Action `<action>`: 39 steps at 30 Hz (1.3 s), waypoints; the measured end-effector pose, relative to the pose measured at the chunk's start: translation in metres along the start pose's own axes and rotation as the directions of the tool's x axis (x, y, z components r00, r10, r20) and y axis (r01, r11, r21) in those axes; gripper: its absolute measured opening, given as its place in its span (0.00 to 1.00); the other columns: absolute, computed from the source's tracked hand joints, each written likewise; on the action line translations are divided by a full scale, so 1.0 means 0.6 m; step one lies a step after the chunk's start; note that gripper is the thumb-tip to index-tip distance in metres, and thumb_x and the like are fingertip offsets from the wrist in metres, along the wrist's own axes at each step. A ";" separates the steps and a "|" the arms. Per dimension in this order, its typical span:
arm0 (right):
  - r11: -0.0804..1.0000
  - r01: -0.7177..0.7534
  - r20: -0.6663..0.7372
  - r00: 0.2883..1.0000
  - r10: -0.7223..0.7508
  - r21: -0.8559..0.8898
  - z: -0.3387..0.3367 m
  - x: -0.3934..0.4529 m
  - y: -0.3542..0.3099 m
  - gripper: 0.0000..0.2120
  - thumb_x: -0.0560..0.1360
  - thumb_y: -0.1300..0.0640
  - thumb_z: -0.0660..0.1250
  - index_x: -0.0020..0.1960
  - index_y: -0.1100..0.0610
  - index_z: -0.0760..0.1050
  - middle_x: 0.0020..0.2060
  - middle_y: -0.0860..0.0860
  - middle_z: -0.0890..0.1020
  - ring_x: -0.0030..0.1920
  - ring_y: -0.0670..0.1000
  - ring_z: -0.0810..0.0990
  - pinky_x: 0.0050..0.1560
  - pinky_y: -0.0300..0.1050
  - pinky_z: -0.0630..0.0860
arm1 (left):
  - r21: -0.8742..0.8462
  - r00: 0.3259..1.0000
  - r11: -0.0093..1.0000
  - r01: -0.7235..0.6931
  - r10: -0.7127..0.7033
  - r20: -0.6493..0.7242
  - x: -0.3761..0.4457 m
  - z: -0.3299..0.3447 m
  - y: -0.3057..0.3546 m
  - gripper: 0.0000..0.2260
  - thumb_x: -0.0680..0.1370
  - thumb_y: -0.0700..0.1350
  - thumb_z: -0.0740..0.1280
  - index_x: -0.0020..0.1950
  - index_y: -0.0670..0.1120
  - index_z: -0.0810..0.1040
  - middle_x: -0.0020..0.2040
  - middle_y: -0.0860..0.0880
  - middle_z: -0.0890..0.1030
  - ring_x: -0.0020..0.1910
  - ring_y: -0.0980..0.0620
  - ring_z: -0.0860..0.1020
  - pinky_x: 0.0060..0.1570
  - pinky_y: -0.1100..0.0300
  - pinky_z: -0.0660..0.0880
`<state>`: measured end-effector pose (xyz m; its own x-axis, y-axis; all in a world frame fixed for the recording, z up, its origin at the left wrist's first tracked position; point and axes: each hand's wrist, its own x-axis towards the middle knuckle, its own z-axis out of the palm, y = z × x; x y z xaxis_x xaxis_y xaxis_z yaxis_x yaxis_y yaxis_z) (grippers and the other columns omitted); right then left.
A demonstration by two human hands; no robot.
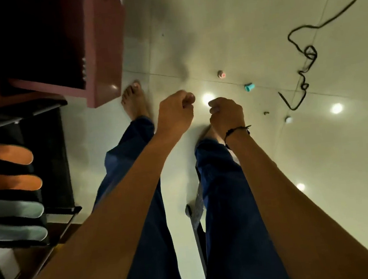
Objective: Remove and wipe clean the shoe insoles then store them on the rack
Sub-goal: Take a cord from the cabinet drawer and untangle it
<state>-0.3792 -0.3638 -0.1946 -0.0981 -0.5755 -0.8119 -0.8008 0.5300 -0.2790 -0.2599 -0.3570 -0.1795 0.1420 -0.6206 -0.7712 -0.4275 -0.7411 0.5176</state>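
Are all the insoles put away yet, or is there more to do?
Four insoles lie on the black rack: two orange insoles and two grey insoles. The left hand and right hand are closed, apparently empty. No shoes show, so what remains can't be judged.

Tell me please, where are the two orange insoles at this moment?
In the head view the two orange insoles lie side by side on the black rack at the left edge, just above two pale grey insoles and below the pink cabinet.
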 end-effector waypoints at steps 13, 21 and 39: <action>0.988 -0.019 0.150 0.988 0.042 -0.151 -0.028 0.144 0.172 0.18 0.76 0.65 0.57 0.66 0.58 0.70 0.63 0.53 0.75 0.63 0.54 0.72 0.61 0.40 0.68 | 0.261 0.954 0.932 0.251 -0.283 0.096 0.062 0.178 -0.058 0.13 0.75 0.33 0.60 0.56 0.40 0.78 0.57 0.43 0.78 0.56 0.45 0.76 0.53 0.54 0.75; 0.972 0.092 0.101 0.992 -0.072 -0.216 0.018 0.265 0.178 0.21 0.75 0.65 0.59 0.68 0.59 0.65 0.59 0.58 0.74 0.59 0.57 0.73 0.54 0.43 0.67 | 0.472 0.975 0.865 0.168 -0.217 0.051 0.175 0.186 -0.036 0.19 0.81 0.39 0.58 0.72 0.44 0.65 0.70 0.45 0.68 0.68 0.49 0.66 0.57 0.67 0.45; 0.853 0.299 0.043 0.949 -0.312 -0.426 0.155 0.484 0.196 0.15 0.75 0.67 0.58 0.61 0.62 0.71 0.59 0.62 0.69 0.51 0.62 0.74 0.52 0.48 0.74 | 0.575 0.965 0.778 -0.252 0.243 0.094 0.384 0.283 -0.265 0.13 0.76 0.36 0.64 0.60 0.40 0.72 0.59 0.39 0.72 0.50 0.41 0.77 0.47 0.54 0.75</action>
<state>-0.4469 -0.4109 -0.5109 0.1818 -0.6848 -0.7057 -0.9648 0.0144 -0.2625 -0.3110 -0.3387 -0.5022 -0.0510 -0.7553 -0.6534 -0.8822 -0.2727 0.3840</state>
